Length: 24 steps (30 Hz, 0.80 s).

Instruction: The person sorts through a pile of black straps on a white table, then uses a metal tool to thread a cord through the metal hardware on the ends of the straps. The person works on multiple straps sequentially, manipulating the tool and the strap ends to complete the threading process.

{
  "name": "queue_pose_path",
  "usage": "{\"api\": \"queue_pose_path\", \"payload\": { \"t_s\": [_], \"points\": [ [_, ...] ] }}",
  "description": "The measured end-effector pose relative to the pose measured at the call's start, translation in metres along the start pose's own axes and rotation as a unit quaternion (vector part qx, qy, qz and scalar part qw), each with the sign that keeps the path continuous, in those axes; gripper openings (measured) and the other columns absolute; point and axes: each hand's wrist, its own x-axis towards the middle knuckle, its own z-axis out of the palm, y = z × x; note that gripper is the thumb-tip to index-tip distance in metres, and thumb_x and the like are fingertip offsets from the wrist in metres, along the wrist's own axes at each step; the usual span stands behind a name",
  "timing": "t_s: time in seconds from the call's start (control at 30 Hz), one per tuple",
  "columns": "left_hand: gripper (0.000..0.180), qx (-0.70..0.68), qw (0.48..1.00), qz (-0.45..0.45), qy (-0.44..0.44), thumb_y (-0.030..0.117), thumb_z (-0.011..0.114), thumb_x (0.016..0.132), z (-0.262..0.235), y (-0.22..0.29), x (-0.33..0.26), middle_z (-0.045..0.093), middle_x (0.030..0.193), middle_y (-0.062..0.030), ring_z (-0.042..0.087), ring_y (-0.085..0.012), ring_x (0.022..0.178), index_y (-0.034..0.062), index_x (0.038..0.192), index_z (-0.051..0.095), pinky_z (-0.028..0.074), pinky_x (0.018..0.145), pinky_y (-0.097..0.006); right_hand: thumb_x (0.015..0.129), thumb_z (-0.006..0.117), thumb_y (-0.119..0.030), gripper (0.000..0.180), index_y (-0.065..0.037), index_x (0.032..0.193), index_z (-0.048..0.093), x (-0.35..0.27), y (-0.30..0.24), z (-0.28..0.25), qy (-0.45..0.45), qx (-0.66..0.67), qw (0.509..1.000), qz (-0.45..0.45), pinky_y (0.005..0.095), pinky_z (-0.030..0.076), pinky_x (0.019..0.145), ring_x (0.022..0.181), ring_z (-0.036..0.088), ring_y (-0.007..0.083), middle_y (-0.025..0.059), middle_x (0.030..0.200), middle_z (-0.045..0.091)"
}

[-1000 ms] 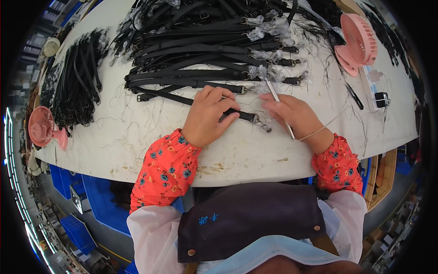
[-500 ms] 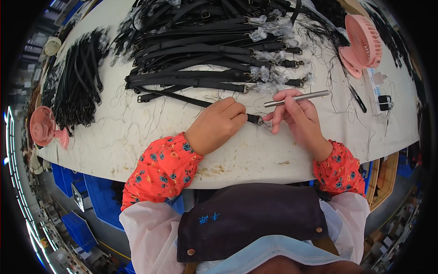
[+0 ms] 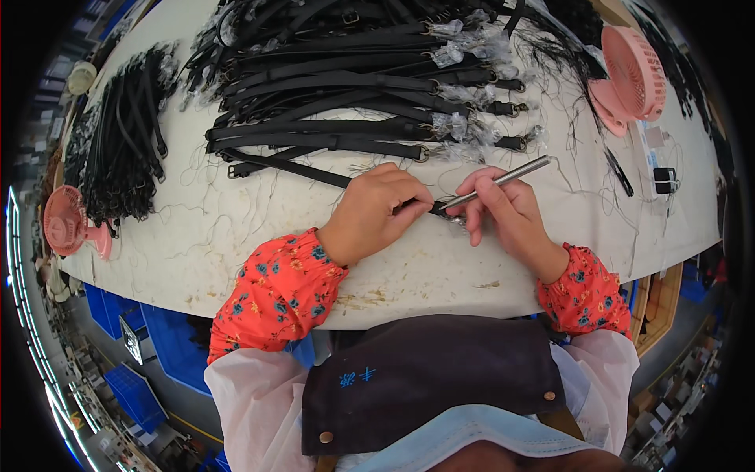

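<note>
A black strap with a buckle at its far left end runs across the table into my left hand, which pinches it near its right end. My right hand grips a slim silver metal rod, shaped like a pen. The rod slants down to the left, its lower tip at the strap's end beside my left fingertips. Whether the tip touches the strap I cannot tell. Metal fittings at that end are partly hidden by my fingers. Just beyond my hands lies a stack of black straps with plastic-wrapped metal ends.
A bundle of black straps lies at the left, above a pink fan. Another pink fan stands at the far right, near a black pen-like tool and a black plug. Loose threads litter the white table.
The rod has tilted from nearly level to a steeper slant, and its lower tip has come down to the strap's end. My left fingers have shifted slightly right along the strap.
</note>
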Motion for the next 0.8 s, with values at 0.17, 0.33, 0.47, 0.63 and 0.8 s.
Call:
{"api": "queue_pose_path", "payload": {
  "t_s": [0.17, 0.33, 0.47, 0.63, 0.8],
  "points": [
    [0.008, -0.015, 0.999, -0.02, 0.022, 0.002, 0.076, 0.081, 0.002, 0.0013, 0.0016, 0.066, 0.074, -0.004, 0.054, -0.0153, 0.064, 0.0068, 0.087, 0.073, 0.044, 0.055, -0.029, 0.108, 0.045, -0.035, 0.044, 0.005, 0.105, 0.061, -0.0009, -0.0012, -0.0001, -0.004, -0.01, 1.0, 0.007, 0.0291, 0.054, 0.084, 0.061, 0.062, 0.0112, 0.0053, 0.073, 0.06],
    [0.008, -0.009, 0.999, -0.012, 0.029, 0.004, 0.076, 0.08, 0.003, 0.0001, 0.0013, 0.063, 0.07, -0.0032, 0.051, -0.0153, 0.061, 0.0077, 0.086, 0.073, 0.041, 0.054, -0.029, 0.108, 0.046, -0.035, 0.043, 0.005, 0.105, 0.063, -0.001, 0.0001, -0.0017, -0.009, -0.013, 1.0, 0.019, 0.0253, 0.053, 0.073, 0.064, 0.064, 0.0122, 0.0065, 0.078, 0.062],
    [0.007, -0.005, 0.999, -0.016, 0.031, 0.004, 0.077, 0.08, 0.0032, 0.0009, 0.0023, 0.061, 0.067, -0.0029, 0.05, -0.0153, 0.061, 0.008, 0.085, 0.073, 0.04, 0.053, -0.03, 0.108, 0.046, -0.034, 0.042, 0.005, 0.106, 0.062, -0.0006, 0.0013, -0.002, -0.007, -0.019, 1.0, 0.019, 0.0248, 0.053, 0.07, 0.063, 0.063, 0.012, 0.0065, 0.077, 0.062],
    [0.007, -0.006, 0.999, -0.016, 0.034, 0.004, 0.077, 0.08, 0.0047, 0.0004, 0.0021, 0.061, 0.066, -0.0028, 0.049, -0.0153, 0.06, 0.0079, 0.085, 0.073, 0.04, 0.054, -0.03, 0.108, 0.045, -0.034, 0.041, 0.004, 0.107, 0.061, 0.0, 0.0034, -0.0021, -0.008, -0.03, 0.999, 0.017, 0.024, 0.052, 0.067, 0.062, 0.062, 0.0114, 0.0069, 0.075, 0.062],
    [0.007, -0.011, 0.999, -0.018, 0.036, 0.003, 0.076, 0.079, 0.0058, -0.0011, 0.0018, 0.062, 0.067, -0.0028, 0.049, -0.0154, 0.06, 0.0079, 0.085, 0.073, 0.04, 0.054, -0.03, 0.108, 0.045, -0.034, 0.041, 0.004, 0.107, 0.061, -0.0001, 0.0011, -0.001, -0.006, -0.029, 0.999, 0.026, 0.0225, 0.051, 0.062, 0.061, 0.062, 0.0112, 0.0074, 0.076, 0.062]
  ]
}}
